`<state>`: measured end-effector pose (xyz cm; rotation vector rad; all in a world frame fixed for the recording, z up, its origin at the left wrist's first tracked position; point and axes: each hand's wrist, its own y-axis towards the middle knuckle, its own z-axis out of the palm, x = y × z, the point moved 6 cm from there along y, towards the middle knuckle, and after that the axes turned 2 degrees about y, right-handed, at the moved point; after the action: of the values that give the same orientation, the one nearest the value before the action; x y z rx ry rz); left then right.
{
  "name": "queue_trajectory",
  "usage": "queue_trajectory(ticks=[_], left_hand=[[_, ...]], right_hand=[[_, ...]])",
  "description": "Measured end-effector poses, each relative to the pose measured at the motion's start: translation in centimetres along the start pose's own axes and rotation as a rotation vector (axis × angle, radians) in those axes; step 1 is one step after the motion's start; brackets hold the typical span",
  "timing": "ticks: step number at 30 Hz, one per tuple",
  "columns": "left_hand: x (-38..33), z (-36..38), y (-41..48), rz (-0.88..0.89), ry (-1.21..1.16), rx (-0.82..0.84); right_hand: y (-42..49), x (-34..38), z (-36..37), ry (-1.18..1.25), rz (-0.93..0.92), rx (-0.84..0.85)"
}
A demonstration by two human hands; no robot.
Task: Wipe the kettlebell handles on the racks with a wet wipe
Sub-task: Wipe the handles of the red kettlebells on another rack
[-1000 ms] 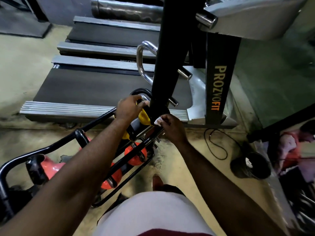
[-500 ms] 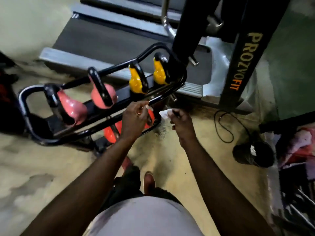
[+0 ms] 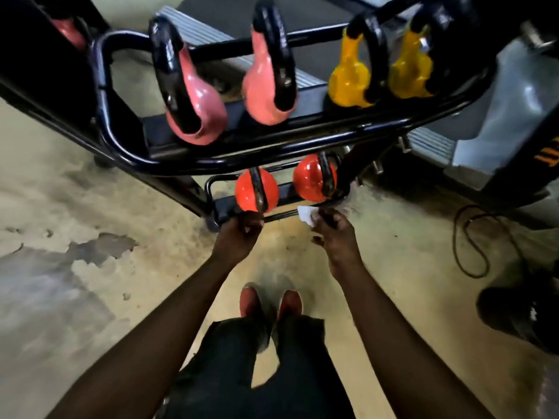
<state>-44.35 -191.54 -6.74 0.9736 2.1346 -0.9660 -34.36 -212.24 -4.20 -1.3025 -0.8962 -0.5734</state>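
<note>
Pinching crumpled white wipe [image 3: 305, 214], right fingers [image 3: 329, 219]; left fingers [image 3: 248, 227] curled, grip unclear, beside round glossy kettlebell [image 3: 244, 189].

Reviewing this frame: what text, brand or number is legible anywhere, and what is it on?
Orange lettering on the black machine frame at the right edge: cut off by the picture's border, not readable as a word.
Kettlebells, rack and wet wipe: no legible text, label or number shows.
</note>
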Motion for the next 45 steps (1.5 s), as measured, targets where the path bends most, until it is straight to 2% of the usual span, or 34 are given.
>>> queue_trajectory(ticks=[5,12,15,19,22,27,33,38,40,45], left_hand=[[7.7,-0.1,8.0,-0.094,-0.087,-0.069],[12.5,1.8,19.6,0.242,-0.05,-0.116],[13.5,1.9,23.9,0.331,-0.089,-0.183],[16.1,3.4,27.9,0.395,-0.075,-0.181],[18.0,4.2,29.4,0.475,-0.101,-0.206],[20.9,4.8,30.4,0.493,-0.184,-0.277],[21.0,6.3,30.7,0.477,-0.227,-0.287],[20.1,7.1,29.3,0.464,-0.188,-0.263],[20.0,6.4,29.3,0.483,-0.174,-0.288],[20.3,7.1,28.9,0.51,-0.15,-0.32]], right_hand=[[7.7,-5.1,7.1,-0.166,-0.075,0.088],[19.9,-11.4,14.6,-0.445,-0.398,0.059],[23.6,-12.5,17.5,-0.542,-0.543,0.077],[26.6,-14.8,18.7,-0.579,-0.722,0.082],[27.2,-16.5,18.1,-0.573,-0.822,0.03],[24.8,-20.9,17.7,-0.653,-1.029,-0.006],[26.4,-19.2,19.7,-0.683,-1.1,-0.032],[24.8,-21.8,16.5,-0.651,-1.194,-0.111],[24.3,-22.1,16.5,-0.619,-1.253,-0.1],[25.5,-19.5,18.4,-0.649,-1.256,-0.088]])
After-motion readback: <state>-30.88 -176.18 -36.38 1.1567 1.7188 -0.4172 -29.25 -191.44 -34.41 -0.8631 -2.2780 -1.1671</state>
